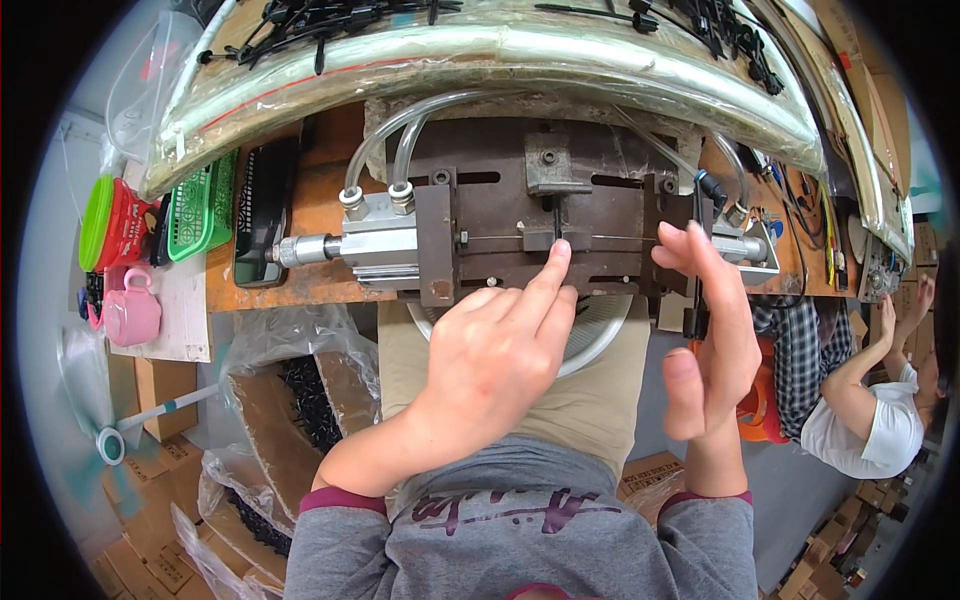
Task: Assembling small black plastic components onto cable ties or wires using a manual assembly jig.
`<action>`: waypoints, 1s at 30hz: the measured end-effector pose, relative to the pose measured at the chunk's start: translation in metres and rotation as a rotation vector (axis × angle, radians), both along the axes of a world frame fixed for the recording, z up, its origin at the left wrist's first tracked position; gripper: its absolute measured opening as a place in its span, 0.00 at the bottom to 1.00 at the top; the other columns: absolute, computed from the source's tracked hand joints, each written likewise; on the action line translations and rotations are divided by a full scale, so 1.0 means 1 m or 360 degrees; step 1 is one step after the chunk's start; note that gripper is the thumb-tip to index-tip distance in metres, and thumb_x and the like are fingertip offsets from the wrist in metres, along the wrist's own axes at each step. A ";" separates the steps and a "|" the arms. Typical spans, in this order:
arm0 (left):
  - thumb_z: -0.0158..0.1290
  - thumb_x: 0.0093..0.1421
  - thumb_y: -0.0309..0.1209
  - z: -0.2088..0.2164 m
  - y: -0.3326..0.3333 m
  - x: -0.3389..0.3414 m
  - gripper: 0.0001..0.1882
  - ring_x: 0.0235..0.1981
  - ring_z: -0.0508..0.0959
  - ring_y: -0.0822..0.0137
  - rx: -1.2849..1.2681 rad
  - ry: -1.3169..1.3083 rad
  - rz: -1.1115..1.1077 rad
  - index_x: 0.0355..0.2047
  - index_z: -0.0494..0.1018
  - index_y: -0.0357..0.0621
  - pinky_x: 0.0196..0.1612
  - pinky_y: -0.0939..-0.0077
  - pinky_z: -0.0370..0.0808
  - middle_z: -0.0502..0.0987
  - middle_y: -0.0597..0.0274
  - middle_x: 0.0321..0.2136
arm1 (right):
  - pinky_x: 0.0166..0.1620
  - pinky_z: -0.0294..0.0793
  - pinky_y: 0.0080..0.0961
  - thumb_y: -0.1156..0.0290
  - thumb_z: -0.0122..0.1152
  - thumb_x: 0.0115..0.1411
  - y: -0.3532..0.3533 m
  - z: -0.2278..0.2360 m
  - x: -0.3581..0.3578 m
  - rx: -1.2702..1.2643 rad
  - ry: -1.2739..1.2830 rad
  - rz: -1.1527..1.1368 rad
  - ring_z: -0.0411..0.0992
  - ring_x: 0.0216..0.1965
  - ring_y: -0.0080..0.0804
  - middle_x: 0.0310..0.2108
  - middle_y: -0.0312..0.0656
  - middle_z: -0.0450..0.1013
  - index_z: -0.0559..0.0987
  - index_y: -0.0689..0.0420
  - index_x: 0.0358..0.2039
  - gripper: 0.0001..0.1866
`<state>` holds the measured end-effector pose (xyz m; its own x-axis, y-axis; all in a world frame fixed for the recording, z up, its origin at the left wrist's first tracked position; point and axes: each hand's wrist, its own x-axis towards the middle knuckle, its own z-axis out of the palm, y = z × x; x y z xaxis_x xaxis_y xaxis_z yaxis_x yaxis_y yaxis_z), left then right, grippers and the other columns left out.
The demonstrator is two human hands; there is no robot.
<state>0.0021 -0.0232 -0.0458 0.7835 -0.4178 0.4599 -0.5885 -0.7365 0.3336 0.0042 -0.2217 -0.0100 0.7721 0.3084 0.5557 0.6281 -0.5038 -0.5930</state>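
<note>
My left hand (500,345) reaches over the front of a brown metal fixture (490,215). Its index finger is stretched out, and the tip touches a small dark block at the centre, where a thin black part (557,218) stands in the slot. The other fingers are partly bent, with nothing visible in them. To the right, my right hand (715,335) is raised beside the fixture's right end, thumb apart. A slim black cable-tie-like piece (695,322) passes behind its fingertips, apparently held between the fingers; the grip itself is partly hidden.
Air cylinders (385,240) with clear hoses flank the fixture. Above it, a plastic-wrapped shelf (500,50) carries black cable ties. Green baskets (200,215) and a pink cup (133,310) sit left. Boxes of black parts (310,400) stand below left. Another person (870,420) is at far right.
</note>
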 end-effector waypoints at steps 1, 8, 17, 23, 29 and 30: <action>0.65 0.45 0.26 0.002 0.000 0.000 0.14 0.26 0.81 0.66 0.0011 0.0010 -0.0004 0.35 0.79 0.40 0.30 0.75 0.76 0.79 0.54 0.49 | 0.53 0.73 0.36 0.84 0.58 0.51 -0.002 0.000 -0.002 0.0034 0.0043 -0.0003 0.76 0.48 0.48 0.51 0.62 0.72 0.65 0.76 0.59 0.33; 0.67 0.47 0.32 0.030 0.010 0.012 0.15 0.26 0.81 0.65 0.0010 0.0169 -0.0209 0.36 0.79 0.43 0.29 0.75 0.76 0.81 0.58 0.44 | 0.50 0.78 0.30 0.82 0.73 0.47 0.004 -0.017 -0.010 0.0652 0.0122 -0.0014 0.78 0.47 0.42 0.50 0.58 0.74 0.73 0.70 0.50 0.29; 0.64 0.53 0.35 0.083 -0.012 0.163 0.16 0.35 0.82 0.55 -0.0418 -0.0490 -0.0222 0.36 0.80 0.35 0.41 0.67 0.78 0.81 0.48 0.32 | 0.45 0.80 0.34 0.82 0.70 0.45 0.017 -0.028 -0.010 -0.0223 0.0001 -0.0026 0.75 0.48 0.48 0.55 0.56 0.70 0.78 0.64 0.37 0.16; 0.66 0.50 0.48 0.077 -0.031 0.201 0.27 0.33 0.81 0.54 -0.0098 -0.0019 -0.0046 0.37 0.81 0.34 0.40 0.65 0.78 0.80 0.48 0.31 | 0.38 0.77 0.28 0.77 0.66 0.45 0.040 -0.039 -0.008 -0.0586 -0.0145 -0.0078 0.77 0.37 0.37 0.51 0.52 0.74 0.77 0.63 0.33 0.13; 0.66 0.51 0.36 0.080 -0.012 0.144 0.15 0.36 0.78 0.58 -0.0384 -0.0175 -0.0212 0.32 0.78 0.38 0.39 0.67 0.75 0.76 0.55 0.32 | 0.31 0.73 0.25 0.76 0.71 0.42 0.043 -0.031 0.000 -0.0691 -0.0199 -0.0132 0.76 0.28 0.32 0.48 0.49 0.77 0.78 0.60 0.31 0.14; 0.66 0.51 0.33 0.080 -0.007 0.131 0.14 0.37 0.79 0.59 -0.0453 -0.0184 -0.0277 0.33 0.78 0.38 0.39 0.68 0.75 0.76 0.55 0.33 | 0.31 0.73 0.26 0.76 0.71 0.42 0.042 -0.030 0.000 -0.0722 -0.0189 -0.0141 0.76 0.29 0.32 0.48 0.48 0.77 0.78 0.60 0.32 0.14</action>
<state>0.1331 -0.0302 0.0341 0.6476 -0.3830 0.6587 -0.7431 -0.5086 0.4349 0.0043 -0.1792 -0.0403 0.7455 0.4762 0.4663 0.6212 -0.7499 -0.2275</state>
